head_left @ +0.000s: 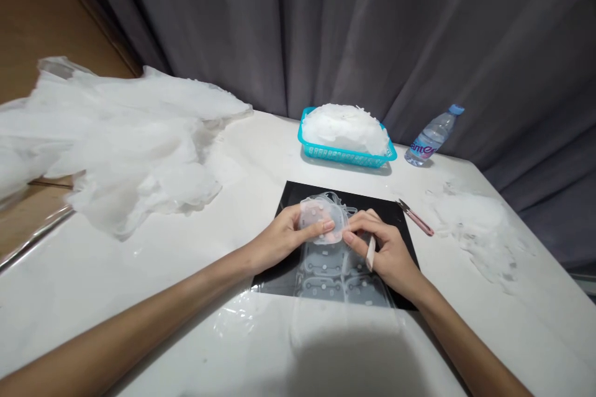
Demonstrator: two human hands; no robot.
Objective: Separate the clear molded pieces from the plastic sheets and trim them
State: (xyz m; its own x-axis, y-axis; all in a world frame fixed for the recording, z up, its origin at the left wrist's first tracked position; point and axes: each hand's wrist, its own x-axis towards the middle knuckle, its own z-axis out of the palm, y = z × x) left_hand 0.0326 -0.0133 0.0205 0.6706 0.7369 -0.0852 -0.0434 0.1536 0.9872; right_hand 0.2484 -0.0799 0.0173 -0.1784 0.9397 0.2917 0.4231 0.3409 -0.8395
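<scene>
My left hand (291,232) is closed on a small translucent plastic piece (318,216), pinching it above a black mat (400,214). My right hand (384,248) pinches the same piece from the right with thumb and forefinger. A thin pale stick tool (370,252) is tucked in that hand's other fingers. Under both hands a clear moulded plastic sheet (342,282) with several oval shapes lies on the mat and reaches toward me.
A turquoise basket (347,154) heaped with white plastic pieces stands behind the mat. A water bottle (431,138) lies at the back right. Pink tweezers (415,218) rest beside the mat. White scraps (475,223) lie right; a big heap of white plastic (121,142) fills the left.
</scene>
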